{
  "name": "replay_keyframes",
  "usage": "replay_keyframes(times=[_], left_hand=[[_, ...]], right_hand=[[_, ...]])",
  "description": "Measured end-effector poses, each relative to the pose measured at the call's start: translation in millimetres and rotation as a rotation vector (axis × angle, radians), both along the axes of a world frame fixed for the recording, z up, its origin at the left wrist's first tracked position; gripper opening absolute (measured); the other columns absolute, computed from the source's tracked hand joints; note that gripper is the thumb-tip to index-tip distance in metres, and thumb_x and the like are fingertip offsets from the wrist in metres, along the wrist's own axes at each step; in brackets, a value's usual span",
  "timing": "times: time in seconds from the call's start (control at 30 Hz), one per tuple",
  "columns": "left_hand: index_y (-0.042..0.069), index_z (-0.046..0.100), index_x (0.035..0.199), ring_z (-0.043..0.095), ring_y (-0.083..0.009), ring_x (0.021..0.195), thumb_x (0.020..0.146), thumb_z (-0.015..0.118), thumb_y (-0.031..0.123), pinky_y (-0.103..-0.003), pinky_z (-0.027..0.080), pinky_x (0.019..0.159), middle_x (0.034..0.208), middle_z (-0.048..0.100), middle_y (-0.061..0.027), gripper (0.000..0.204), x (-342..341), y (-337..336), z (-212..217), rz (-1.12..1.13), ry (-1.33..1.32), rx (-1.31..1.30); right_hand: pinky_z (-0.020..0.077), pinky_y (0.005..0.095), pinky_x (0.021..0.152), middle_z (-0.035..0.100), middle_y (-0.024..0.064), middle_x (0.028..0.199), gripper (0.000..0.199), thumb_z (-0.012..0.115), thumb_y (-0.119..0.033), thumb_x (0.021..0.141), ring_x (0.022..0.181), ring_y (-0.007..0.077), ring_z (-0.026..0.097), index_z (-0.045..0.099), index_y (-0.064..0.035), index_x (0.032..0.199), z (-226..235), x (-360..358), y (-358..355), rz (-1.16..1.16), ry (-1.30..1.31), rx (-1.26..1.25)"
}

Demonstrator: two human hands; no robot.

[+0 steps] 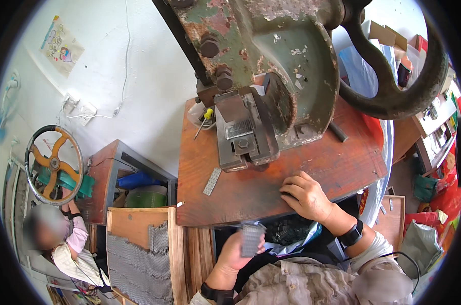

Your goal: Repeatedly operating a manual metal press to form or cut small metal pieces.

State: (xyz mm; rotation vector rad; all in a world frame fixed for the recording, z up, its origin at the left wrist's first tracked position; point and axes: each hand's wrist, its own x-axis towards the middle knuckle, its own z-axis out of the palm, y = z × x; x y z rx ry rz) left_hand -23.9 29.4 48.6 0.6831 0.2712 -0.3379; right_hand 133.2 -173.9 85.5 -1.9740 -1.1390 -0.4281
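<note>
My left hand (235, 250) is closed around a small block of grey, ridged metal pieces (252, 240), held just off the table's front edge. My right hand (308, 197) rests palm down on the wooden tabletop (200, 195) near that edge. Its fingers are curled together, and what they hold, if anything, is hidden. Ahead of both hands stands a worn green hand press (307, 56). On its metal die block (243, 132) lies a small grey plate (239, 129). A loose strip of the same grey look (212, 181) lies on the table left of the die block.
A wooden tray (139, 259) of stacked grey metal pieces stands at the lower left. Behind the die block a yellow-handled screwdriver (205, 120) leans from a bowl. The press's large handwheel (393, 96) overhangs the right. At far left another person (73, 239) works beside a second wheel (54, 162).
</note>
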Motion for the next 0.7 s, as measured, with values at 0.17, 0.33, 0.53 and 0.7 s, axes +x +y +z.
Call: replay_keyframes(times=[0.17, 0.33, 0.53, 0.7], left_hand=[[-0.006, 0.056, 0.118, 0.066, -0.0325, 0.09, 0.085, 0.067, 0.035, -0.037, 0.051, 0.08, 0.1, 0.064, -0.0257, 0.054, 10, -25, -32, -0.131, -0.513, 1.612], [0.003, 0.064, 0.092, 0.055, -0.0344, 0.076, 0.084, 0.062, 0.014, -0.045, 0.043, 0.067, 0.079, 0.058, -0.0135, 0.014, 57, 16, 55, 0.517, -0.657, 2.191], [0.007, 0.067, 0.098, 0.045, -0.0339, 0.109, 0.077, 0.069, 0.024, -0.051, 0.038, 0.083, 0.112, 0.052, -0.0129, 0.028, 118, 57, 29, 0.449, -0.129, 2.409], [0.001, 0.065, 0.088, 0.062, -0.0302, 0.079, 0.073, 0.069, 0.006, -0.041, 0.049, 0.07, 0.083, 0.065, -0.0129, 0.016, 127, 72, 30, 0.468, -0.15, 2.063]], right_hand=[[0.0496, 0.0371, 0.076, 0.061, 0.0098, 0.091, 0.016, 0.07, -0.005, 0.069, 0.086, 0.0284, 0.058, 0.065, -0.0026, 0.084, -7, 1, 4, -0.012, -0.023, -0.009], [0.0498, 0.0363, 0.076, 0.062, 0.0104, 0.09, 0.017, 0.071, -0.004, 0.068, 0.085, 0.0285, 0.058, 0.065, -0.0024, 0.084, -4, 0, 1, -0.033, -0.044, -0.037], [0.05, 0.0382, 0.074, 0.062, 0.0114, 0.089, 0.018, 0.071, -0.002, 0.065, 0.083, 0.0295, 0.058, 0.065, -0.0018, 0.082, 2, -4, 4, -0.051, -0.091, -0.033], [0.0495, 0.0388, 0.072, 0.061, 0.0122, 0.087, 0.018, 0.07, -0.001, 0.064, 0.081, 0.0309, 0.058, 0.065, -0.0013, 0.081, 3, -9, 13, -0.027, -0.078, -0.038]])
